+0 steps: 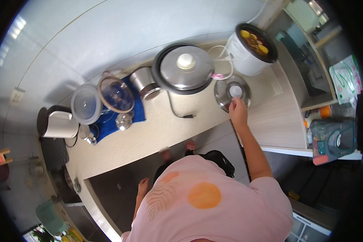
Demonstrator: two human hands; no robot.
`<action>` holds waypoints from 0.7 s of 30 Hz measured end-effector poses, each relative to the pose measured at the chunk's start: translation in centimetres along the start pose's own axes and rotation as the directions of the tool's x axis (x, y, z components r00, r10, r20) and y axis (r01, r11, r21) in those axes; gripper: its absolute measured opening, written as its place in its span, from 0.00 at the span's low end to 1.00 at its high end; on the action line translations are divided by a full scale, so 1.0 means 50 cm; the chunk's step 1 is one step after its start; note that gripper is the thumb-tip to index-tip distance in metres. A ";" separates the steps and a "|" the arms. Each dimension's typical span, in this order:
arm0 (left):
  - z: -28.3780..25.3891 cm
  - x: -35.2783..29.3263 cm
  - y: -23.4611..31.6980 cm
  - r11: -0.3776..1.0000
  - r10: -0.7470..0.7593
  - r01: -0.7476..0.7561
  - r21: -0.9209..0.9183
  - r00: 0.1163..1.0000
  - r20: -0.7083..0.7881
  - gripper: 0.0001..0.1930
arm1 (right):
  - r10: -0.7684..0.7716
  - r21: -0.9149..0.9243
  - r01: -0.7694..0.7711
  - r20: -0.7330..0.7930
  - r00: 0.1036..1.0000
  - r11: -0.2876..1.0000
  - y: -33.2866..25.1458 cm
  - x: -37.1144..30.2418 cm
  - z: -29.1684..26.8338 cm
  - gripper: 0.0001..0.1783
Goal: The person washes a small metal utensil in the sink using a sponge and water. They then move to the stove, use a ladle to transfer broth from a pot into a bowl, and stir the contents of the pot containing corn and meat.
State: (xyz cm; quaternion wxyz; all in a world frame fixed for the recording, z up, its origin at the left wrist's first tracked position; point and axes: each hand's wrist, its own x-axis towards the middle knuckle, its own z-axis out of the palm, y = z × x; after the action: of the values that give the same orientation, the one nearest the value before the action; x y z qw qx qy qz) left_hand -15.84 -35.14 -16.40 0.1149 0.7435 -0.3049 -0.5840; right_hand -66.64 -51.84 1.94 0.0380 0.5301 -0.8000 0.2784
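My right hand [238,109] reaches forward over the counter, its fingers closed at the pale knob of a round metal lid [220,99]. The lid lies on the counter in front of a white slow cooker [246,60]. That cooker has no lid on, and chunks of food [255,42], some yellow, show inside its dark inner pot. My left hand [143,187] hangs low beside my body, away from the counter. Its fingers look curled, with nothing visible in them.
Left of the lid stands a wide pot [163,78] covered by a metal lid with a white knob. Further left are a steel container [143,80], glass lids and bowls on a blue cloth [139,111], and a white kettle [60,124]. A power plug [187,116] lies near the front edge.
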 end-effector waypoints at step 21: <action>0.007 -0.002 -0.084 0.953 -0.024 0.028 0.301 1.000 -0.015 0.17 | 0.176 -0.042 -0.172 0.290 0.941 0.984 0.176 0.138 -0.170 0.19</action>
State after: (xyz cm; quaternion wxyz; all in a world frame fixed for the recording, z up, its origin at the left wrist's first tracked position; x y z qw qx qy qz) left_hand -14.84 -31.70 -18.67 -0.0055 0.7595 -0.3798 -0.5281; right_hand -79.30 -50.94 8.00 -0.1012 0.4923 -0.8427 0.1929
